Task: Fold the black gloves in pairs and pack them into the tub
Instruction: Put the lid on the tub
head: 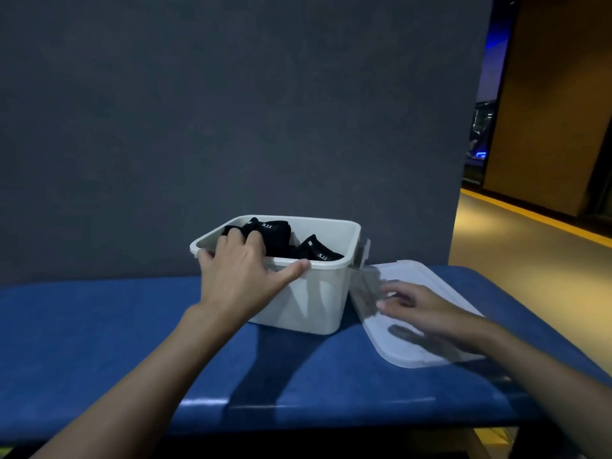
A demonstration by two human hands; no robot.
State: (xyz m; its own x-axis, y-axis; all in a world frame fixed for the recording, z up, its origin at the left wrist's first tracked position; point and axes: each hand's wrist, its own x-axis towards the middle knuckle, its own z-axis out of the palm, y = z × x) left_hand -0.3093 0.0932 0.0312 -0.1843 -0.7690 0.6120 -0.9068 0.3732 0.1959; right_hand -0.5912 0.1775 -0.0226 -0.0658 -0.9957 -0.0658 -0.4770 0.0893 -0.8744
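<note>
On the blue bench point(99, 326) sits one white tub point(318, 299), and honestly most of what's inside is hidden by its walls. I count two bundles of black gloves point(275, 233) poking up, both with small white print, and can't say what's below them. One lid point(414, 356) lies flat just right of the tub. The left hand point(238, 270) has its thumb along the near rim and its fingers over the edge on the left bundle. The fingertips blend into the black fabric, so whether it's grasping or only pressing, I can't tell. The right hand point(420, 309) is blurry, with fingers spread loose over the lid, holding nothing.
</note>
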